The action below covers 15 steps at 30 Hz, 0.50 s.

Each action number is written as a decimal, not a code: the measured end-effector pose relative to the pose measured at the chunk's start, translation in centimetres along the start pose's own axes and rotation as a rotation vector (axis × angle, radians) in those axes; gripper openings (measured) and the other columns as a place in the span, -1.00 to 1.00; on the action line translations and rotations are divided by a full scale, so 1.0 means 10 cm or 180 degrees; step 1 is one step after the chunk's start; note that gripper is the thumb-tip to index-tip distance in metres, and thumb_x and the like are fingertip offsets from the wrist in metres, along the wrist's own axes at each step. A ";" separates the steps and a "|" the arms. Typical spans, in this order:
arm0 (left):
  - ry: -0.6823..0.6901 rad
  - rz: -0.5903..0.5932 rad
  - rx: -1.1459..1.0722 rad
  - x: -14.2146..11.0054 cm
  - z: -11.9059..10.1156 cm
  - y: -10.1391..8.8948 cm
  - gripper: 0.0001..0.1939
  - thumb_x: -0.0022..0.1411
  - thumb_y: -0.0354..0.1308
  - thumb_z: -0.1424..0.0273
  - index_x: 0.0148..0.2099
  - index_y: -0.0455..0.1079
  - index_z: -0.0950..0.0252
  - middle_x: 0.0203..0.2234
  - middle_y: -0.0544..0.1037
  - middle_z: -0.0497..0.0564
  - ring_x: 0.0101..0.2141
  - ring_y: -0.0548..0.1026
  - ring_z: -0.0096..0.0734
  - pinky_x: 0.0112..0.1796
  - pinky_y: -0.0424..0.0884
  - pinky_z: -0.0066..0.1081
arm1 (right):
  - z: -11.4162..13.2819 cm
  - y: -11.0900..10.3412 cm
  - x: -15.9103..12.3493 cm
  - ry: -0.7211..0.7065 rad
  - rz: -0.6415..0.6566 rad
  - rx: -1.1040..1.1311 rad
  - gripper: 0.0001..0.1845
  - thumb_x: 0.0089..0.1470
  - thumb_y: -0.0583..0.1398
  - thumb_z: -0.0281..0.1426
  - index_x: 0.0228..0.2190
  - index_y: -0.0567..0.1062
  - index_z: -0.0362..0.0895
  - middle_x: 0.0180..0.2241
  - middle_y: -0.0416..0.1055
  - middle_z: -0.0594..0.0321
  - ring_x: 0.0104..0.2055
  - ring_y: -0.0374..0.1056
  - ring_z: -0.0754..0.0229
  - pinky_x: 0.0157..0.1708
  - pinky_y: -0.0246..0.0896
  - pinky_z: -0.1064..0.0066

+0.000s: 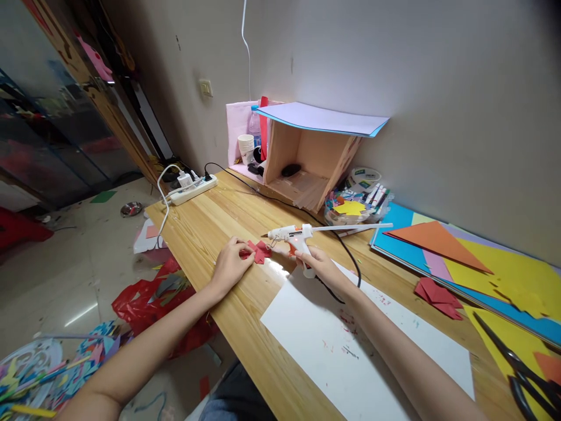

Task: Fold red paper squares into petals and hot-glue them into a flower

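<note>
My right hand (319, 264) is closed round the handle of a white hot glue gun (294, 235), its nozzle pointing left and a long glue stick (350, 227) jutting from its back. Just left of it, my left hand (233, 260) pinches the edge of a small folded red paper shape (260, 252) on the wooden table. The nozzle is close above the red paper; whether they touch I cannot tell. From the glue gun's handle a black cord (354, 257) loops behind my right wrist.
A stained white sheet (307, 327) lies under my right forearm. Scissors (512, 356), another folded red paper (438, 297) and coloured sheets (517, 269) are on the right. At the back stand a cardboard box (280, 152) and a tub of markers (350, 204). A power strip (195, 190) sits at the left edge.
</note>
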<state>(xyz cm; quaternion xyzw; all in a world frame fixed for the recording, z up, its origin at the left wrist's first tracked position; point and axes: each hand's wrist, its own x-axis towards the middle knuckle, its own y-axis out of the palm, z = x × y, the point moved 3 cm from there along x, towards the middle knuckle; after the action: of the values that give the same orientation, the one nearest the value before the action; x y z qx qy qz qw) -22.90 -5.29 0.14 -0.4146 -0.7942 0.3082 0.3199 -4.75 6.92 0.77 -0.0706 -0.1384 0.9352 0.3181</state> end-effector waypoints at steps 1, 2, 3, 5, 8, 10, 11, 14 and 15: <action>-0.0026 -0.0036 -0.0099 0.00 0.02 0.01 -0.86 0.05 0.07 0.41 -0.41 0.46 0.27 -0.35 0.39 0.00 -0.32 0.40 -0.40 -0.26 0.34 -0.39 | 0.02 -0.01 -0.01 0.0016 0.0082 -0.0024 -0.61 0.04 0.02 -0.14 -0.47 0.45 -0.18 -0.57 0.23 0.31 -0.52 0.14 0.28 -0.50 0.03 0.47; -0.0051 -0.0057 -0.0179 0.00 0.04 0.02 -0.86 0.04 0.08 0.42 -0.42 0.47 0.27 -0.35 0.39 0.00 -0.32 0.40 -0.41 -0.25 0.35 -0.40 | 0.03 -0.01 -0.02 0.0026 0.0145 -0.0058 -0.61 0.04 0.02 -0.14 -0.44 0.47 -0.18 -0.56 0.24 0.31 -0.51 0.15 0.28 -0.50 0.04 0.48; -0.0079 -0.0073 -0.0239 0.01 0.05 0.03 -0.86 0.03 0.08 0.42 -0.43 0.47 0.27 -0.35 0.39 0.00 -0.31 0.41 -0.41 -0.25 0.35 -0.40 | 0.04 -0.02 -0.03 0.0035 0.0180 -0.0099 -0.61 0.04 0.02 -0.15 -0.43 0.49 -0.17 -0.55 0.25 0.31 -0.50 0.16 0.28 -0.50 0.04 0.48; -0.0124 -0.0089 -0.0309 0.01 0.07 0.04 -0.86 0.03 0.08 0.42 -0.45 0.47 0.27 -0.35 0.38 -0.01 -0.31 0.41 -0.41 -0.25 0.36 -0.40 | 0.06 -0.01 -0.04 0.0034 0.0219 -0.0184 -0.61 0.05 0.03 -0.15 -0.42 0.50 -0.16 -0.55 0.26 0.30 -0.49 0.17 0.27 -0.50 0.04 0.48; -0.0169 -0.0089 -0.0340 0.02 0.08 0.05 -0.86 0.02 0.09 0.40 -0.46 0.48 0.27 -0.35 0.39 -0.01 -0.30 0.41 -0.41 -0.26 0.37 -0.40 | 0.07 0.02 -0.06 -0.0015 0.0238 -0.0264 -0.64 0.05 0.03 -0.17 -0.44 0.50 -0.14 -0.55 0.28 0.29 -0.48 0.20 0.25 -0.51 0.06 0.47; -0.0175 -0.0092 -0.0347 0.02 0.08 0.04 -0.86 0.01 0.10 0.40 -0.46 0.48 0.27 -0.35 0.39 -0.01 -0.30 0.40 -0.40 -0.26 0.37 -0.40 | 0.07 0.04 -0.06 0.0008 0.0259 -0.0314 -0.66 0.05 0.03 -0.19 -0.46 0.49 -0.14 -0.54 0.31 0.29 -0.49 0.21 0.24 -0.52 0.06 0.46; -0.0169 -0.0097 -0.0354 0.02 0.08 0.04 -0.86 0.01 0.09 0.41 -0.46 0.48 0.27 -0.35 0.39 -0.01 -0.30 0.40 -0.41 -0.25 0.37 -0.40 | 0.07 0.06 -0.06 0.0046 0.0262 -0.0343 -0.66 0.04 0.03 -0.20 -0.47 0.49 -0.14 -0.54 0.32 0.28 -0.49 0.21 0.24 -0.53 0.06 0.46; -0.0148 -0.0104 -0.0383 0.02 0.09 0.05 -0.86 0.01 0.09 0.41 -0.45 0.48 0.27 -0.35 0.39 -0.01 -0.30 0.40 -0.41 -0.24 0.36 -0.39 | 0.04 0.09 -0.06 0.0181 0.0279 -0.0408 -0.66 0.04 0.02 -0.19 -0.49 0.47 -0.14 -0.52 0.34 0.28 -0.49 0.21 0.24 -0.52 0.05 0.46; -0.0149 -0.0103 -0.0396 0.02 0.10 0.06 -0.87 0.02 0.09 0.41 -0.45 0.48 0.27 -0.34 0.39 -0.01 -0.30 0.40 -0.41 -0.24 0.36 -0.39 | 0.03 0.10 -0.06 0.0209 0.0278 -0.0418 -0.65 0.04 0.02 -0.18 -0.48 0.46 -0.14 -0.52 0.34 0.28 -0.49 0.21 0.23 -0.51 0.05 0.46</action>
<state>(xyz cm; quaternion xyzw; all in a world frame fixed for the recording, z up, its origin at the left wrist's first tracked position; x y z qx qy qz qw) -23.47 -5.12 -0.85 -0.4135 -0.8257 0.2626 0.2798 -4.95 5.69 0.78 -0.1279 -0.1857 0.9343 0.2761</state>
